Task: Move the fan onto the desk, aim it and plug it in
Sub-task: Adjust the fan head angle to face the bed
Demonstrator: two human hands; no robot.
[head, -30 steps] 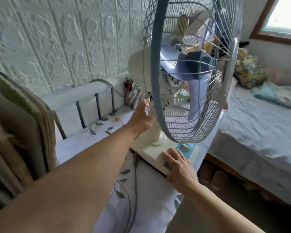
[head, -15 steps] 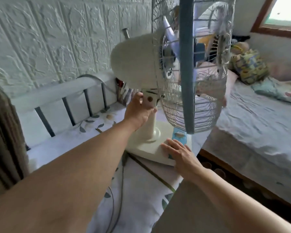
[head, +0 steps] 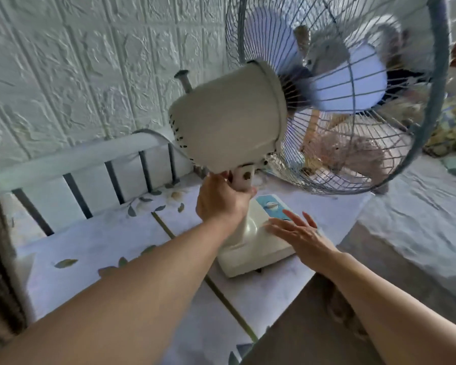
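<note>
Aiming the fan (head: pixel 229 119) is the step in hand: it stands on the table (head: pixel 121 241) with its cage toward two o'clock, over the bed (head: pixel 411 225). Best to twist slowly at the neck, which the left hand (head: pixel 221 204) grips, while the right hand (head: pixel 298 233), fingers straight, steadies the base. Half a second ago the cage showed edge-on; now it faces away.

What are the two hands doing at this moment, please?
Left hand: closed around the fan's neck.
Right hand: open, fingers straight over the fan's base.
</note>
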